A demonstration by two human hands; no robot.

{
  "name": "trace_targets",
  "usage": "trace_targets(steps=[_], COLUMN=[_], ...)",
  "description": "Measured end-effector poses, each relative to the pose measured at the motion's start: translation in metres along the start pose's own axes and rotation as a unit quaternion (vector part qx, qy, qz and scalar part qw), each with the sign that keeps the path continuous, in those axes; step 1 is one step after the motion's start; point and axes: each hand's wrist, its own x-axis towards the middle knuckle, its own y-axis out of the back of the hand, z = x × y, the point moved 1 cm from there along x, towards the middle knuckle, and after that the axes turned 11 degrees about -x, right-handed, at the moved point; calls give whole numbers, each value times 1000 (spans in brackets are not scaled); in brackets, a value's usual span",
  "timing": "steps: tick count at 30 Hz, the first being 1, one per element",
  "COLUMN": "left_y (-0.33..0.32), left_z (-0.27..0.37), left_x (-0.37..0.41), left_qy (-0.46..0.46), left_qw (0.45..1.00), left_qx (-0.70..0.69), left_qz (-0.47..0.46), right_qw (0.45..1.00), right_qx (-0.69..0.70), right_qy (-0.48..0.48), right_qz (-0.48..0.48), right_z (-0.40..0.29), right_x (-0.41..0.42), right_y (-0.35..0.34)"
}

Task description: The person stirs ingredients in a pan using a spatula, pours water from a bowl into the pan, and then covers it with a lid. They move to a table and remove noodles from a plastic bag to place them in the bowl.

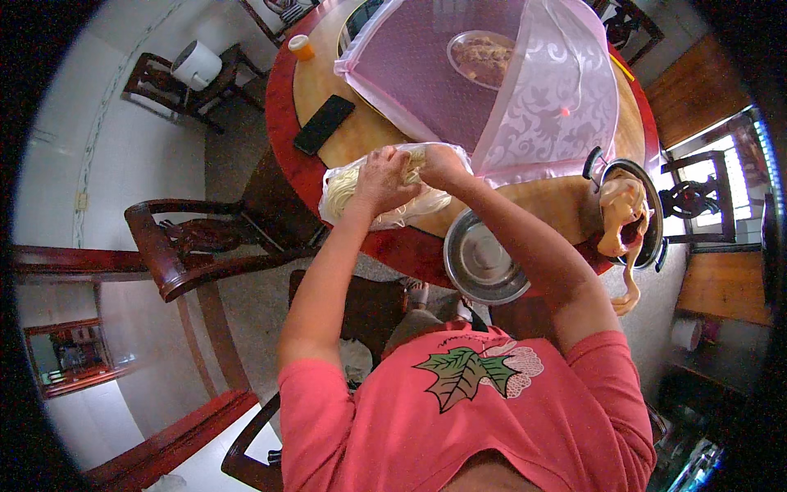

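Note:
Pale, thin noodles point(342, 192) lie in a white plastic bag point(438, 202) at the near edge of the round table. My left hand point(386, 179) rests over the middle of the bundle, its fingers curled on the strands. Close beside it, my right hand point(441, 166) grips noodles at the bag's right end, with its fingertips partly hidden. Below my right forearm a round stainless steel basin point(455, 261) sits at the table edge, partly covered by that arm. I see no noodles in its visible part.
A pink mesh food cover point(430, 67) stands over a plate of food point(482, 58). Right of it, a plucked whole chicken point(621, 203) hangs over a metal pot's rim point(656, 215). A black phone point(324, 125) and an orange jar point(301, 47) lie left. Wooden chairs point(184, 246) surround the table.

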Motion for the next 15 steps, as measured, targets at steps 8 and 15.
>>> trace_targets(steps=[8, 15], left_y=[0, -11], left_z=[-9, -42], left_x=[12, 19], left_qy=[30, -193], left_qw=[996, 981], left_qx=[-28, 8], left_qz=[-82, -13], right_qw=[995, 997], right_qx=[-60, -2], right_qy=[73, 56], right_qz=[26, 50], right_z=[-1, 18], right_x=[-9, 3], right_y=[3, -19])
